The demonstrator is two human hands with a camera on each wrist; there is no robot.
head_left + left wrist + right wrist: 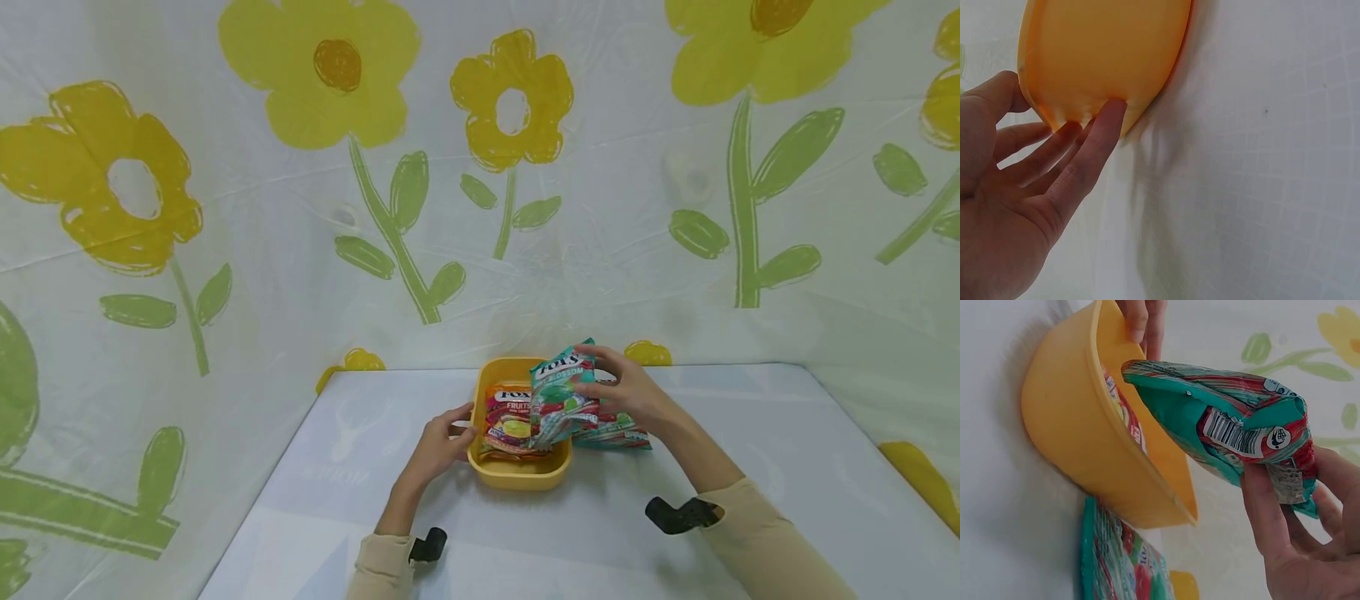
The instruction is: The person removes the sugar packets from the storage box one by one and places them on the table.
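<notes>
My right hand (637, 392) grips a teal candy bag (558, 400) marked "BLOSSOM", holding it tilted above the right part of a yellow tub (521, 481). In the right wrist view, the bag's barcode end (1235, 434) faces the camera, with fingers and thumb pinching its lower side. My left hand (442, 442) holds the tub's left wall; the left wrist view shows its fingers (1094, 144) against the outer wall. Inside the tub lies a red candy bag (512, 421) reading "FRUITS", partly hidden by the teal one.
Another teal candy bag (618, 433) lies on the table just right of the tub, partly covered by the right hand. The white table (600, 533) meets a flower-printed sheet (585, 275) behind. Black wrist cameras sit at both sleeves.
</notes>
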